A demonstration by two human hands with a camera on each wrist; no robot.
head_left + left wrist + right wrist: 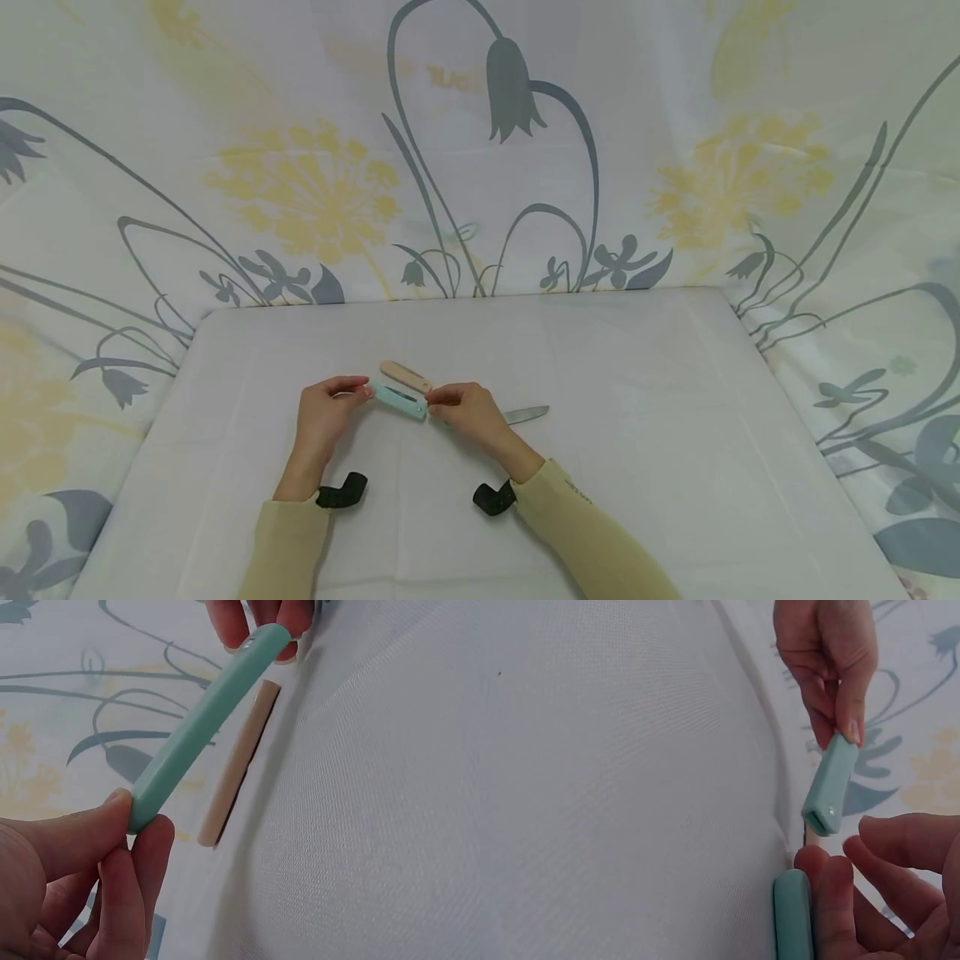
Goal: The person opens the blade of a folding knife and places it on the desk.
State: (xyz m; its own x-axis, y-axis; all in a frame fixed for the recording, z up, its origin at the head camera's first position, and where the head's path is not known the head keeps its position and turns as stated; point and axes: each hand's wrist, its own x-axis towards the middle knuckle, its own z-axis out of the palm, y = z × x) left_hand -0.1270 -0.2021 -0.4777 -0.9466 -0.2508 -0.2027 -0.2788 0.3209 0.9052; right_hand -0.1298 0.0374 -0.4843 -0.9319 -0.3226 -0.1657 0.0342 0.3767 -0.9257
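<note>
My left hand (321, 414) pinches one end of a slim mint-green folding tool (400, 401), thumb against fingers. A dark strip shows along its side, and a slot in its far end appears in the right wrist view. Around that far end hover the fingers of my right hand (471, 414), which in the right wrist view stand apart from it. Beneath the right hand lies a knife (528, 413) with its blade out; its mint-green handle (792, 915) is partly hidden. Just behind the held tool, a similar beige folding tool (406, 376) rests on the table.
A white cloth covers the table (637, 500). Behind it and at both sides hangs a flower-patterned curtain (465, 183). Each wrist carries a black camera mount (343, 490).
</note>
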